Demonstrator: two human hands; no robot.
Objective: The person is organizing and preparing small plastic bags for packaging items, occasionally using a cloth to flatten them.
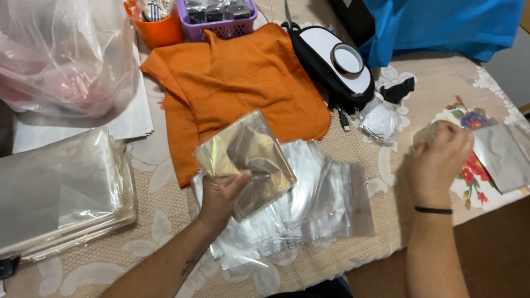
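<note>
My left hand [220, 196] holds a clear plastic sleeve with a shiny golden square sheet inside [245, 160], lifted above a loose pile of clear plastic sleeves [320, 204]. My right hand [439, 160] is off to the right on the table, fingers closed on the edge of a silvery foil sheet [505, 157]. A black band sits on the right wrist.
An orange cloth [243, 83] lies behind the pile. A black-and-white device [337, 63] with a ring on top sits to its right, beside a small bagged item [380, 122]. A stack of clear bags [61, 193] lies left; orange cup [160, 30], purple basket [221, 25], blue fabric [441, 27] behind.
</note>
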